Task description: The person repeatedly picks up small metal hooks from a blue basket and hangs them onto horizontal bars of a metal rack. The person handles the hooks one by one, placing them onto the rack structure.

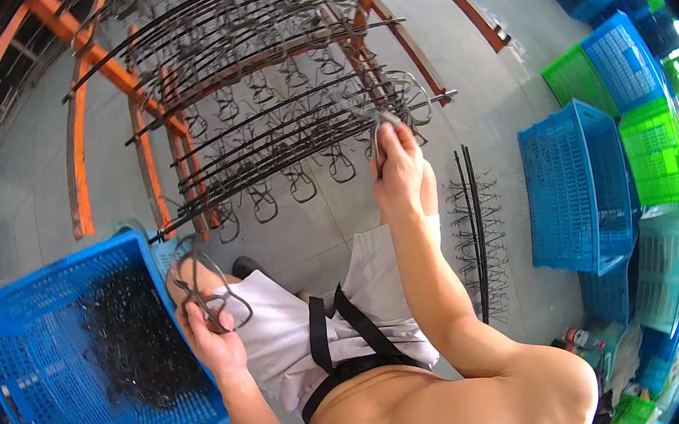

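My left hand [212,333] is closed around a dark looped frame [235,297], thin like bent wire or an eyeglass frame; I cannot tell which. It is beside the rim of a blue plastic basket [66,262], which holds a heap of dark thin pieces [139,338]. Stretched forward, my right hand [399,162] pinches a grey looped piece [387,119] at the right end of the rack's nearest black rods [305,136]. Rows of similar looped frames [299,185] hang from these rods. My fingers hide part of both held pieces.
Orange metal posts [80,159] support the rack. Right of my leg, two dark rods with small wire prongs [478,237] lie on the grey floor [496,108]. Blue baskets [562,193] and green crates [654,152] are stacked along the right. A bottle [584,339] lies at lower right.
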### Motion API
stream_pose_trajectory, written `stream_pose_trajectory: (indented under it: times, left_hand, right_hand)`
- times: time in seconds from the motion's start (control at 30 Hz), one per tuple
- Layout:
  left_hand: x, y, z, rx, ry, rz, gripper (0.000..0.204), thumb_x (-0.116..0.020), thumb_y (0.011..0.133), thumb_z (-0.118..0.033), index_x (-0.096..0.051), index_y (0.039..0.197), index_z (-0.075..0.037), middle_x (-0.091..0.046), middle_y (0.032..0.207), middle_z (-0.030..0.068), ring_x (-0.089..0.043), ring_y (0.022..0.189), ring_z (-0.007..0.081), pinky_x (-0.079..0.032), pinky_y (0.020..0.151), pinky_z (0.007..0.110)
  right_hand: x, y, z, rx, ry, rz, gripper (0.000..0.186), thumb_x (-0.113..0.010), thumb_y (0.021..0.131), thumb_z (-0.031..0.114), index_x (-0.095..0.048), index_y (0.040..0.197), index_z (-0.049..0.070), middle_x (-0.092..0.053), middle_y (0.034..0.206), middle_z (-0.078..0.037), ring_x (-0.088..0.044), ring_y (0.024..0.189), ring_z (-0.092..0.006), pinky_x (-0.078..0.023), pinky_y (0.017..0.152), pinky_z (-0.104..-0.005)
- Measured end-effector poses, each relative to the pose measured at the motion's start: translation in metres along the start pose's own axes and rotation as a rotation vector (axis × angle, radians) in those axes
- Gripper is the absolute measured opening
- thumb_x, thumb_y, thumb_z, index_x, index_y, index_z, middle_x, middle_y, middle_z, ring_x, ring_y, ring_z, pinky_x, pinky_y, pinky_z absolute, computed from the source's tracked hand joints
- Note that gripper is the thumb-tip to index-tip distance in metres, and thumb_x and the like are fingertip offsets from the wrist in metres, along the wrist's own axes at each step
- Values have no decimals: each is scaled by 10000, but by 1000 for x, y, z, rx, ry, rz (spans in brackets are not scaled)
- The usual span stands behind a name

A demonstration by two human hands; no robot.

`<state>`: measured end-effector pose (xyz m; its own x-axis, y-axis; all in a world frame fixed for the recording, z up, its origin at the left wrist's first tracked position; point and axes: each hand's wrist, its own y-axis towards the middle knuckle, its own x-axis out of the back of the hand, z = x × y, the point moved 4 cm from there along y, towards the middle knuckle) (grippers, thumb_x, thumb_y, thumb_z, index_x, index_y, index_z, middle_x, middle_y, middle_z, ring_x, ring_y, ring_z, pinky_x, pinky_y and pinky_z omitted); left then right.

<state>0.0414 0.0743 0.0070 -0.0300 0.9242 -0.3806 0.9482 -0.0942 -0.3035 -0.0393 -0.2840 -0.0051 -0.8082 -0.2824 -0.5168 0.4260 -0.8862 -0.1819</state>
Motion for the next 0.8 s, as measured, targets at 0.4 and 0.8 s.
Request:
stream_pose_trajectory:
  times: [0.4,0.8]
  left_hand:
    - [-33,-3,9,106,108,274,223,-417,961,-302,-534,1003,-117,-592,948,95,-463,575,82,-354,453,203]
    - [-40,-1,12,141,131,231,225,-403,966,-279,-553,994,-114,-604,948,116,-446,526,92,-355,455,201]
  right_hand:
    - [29,59,-43,198,60,-242,129,-500,920,132,-568,967,33,-429,580,31,-362,405,-52,-298,363,-203]
    - [25,68,-42,45,114,-174,159,-515,911,140,-593,980,19,-411,577,44,-347,429,-39,-287,393,-190]
